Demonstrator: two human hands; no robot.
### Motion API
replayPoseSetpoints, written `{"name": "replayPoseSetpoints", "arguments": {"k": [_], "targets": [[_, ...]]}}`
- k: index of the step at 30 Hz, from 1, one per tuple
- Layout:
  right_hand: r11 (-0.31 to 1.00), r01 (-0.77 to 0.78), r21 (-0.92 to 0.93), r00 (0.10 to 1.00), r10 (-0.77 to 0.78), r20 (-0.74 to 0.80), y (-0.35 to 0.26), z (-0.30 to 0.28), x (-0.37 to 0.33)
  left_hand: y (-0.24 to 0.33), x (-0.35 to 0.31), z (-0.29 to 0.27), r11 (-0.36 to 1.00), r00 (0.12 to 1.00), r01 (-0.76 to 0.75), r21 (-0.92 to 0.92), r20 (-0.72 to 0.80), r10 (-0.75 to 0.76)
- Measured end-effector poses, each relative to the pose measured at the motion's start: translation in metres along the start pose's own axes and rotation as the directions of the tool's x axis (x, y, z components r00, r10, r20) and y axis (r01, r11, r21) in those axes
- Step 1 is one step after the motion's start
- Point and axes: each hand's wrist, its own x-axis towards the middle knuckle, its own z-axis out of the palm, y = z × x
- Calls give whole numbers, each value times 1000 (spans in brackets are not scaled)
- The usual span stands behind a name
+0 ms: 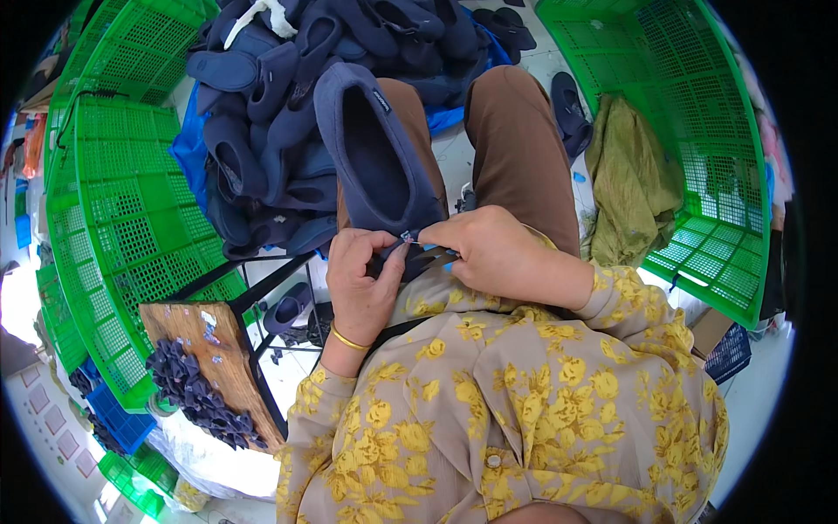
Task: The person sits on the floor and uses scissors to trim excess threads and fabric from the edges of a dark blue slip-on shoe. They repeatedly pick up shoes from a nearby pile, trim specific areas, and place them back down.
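Observation:
A dark navy slipper (375, 140) rests against my left knee, opening facing up, with a small label on its rim. Close to its near end, my left hand (365, 266) is closed, thumb and forefinger pinching a tiny pale piece (407, 237). My right hand (497, 249) is closed beside it, fingertips meeting a thin needle-like glint at that piece. Under the right fingers shows a dark pointed tool (426, 260) that looks like small scissors; its handle is hidden. A wooden board (236, 354) left of me carries a heap of small dark fabric bows (196, 389).
Ahead, a big pile of navy slippers (262, 79) lies on blue sheeting (188, 157). Tall green plastic crates stand at left (122, 175) and right (711, 140). Olive cloth (630, 175) drapes by the right crate. A black metal frame (253, 323) stands beside the board.

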Motion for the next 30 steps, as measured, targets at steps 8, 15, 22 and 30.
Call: {"name": "replayPoseSetpoints", "arguments": {"k": [8, 15, 22, 30], "targets": [[998, 65, -8, 994, -65, -87, -2, 6, 2, -5, -1, -4, 999, 999, -46, 19, 9, 46], [999, 54, -1, 994, -54, -92, -1, 7, 1, -2, 0, -2, 1000, 1000, 10, 1, -3, -10], [997, 41, -71, 996, -46, -72, -4, 10, 2, -1, -1, 0, 1000, 1000, -1, 17, -1, 1], [990, -17, -142, 1000, 14, -24, -11, 18, 12, -6, -7, 3, 990, 995, -97, 103, 16, 96]]}}
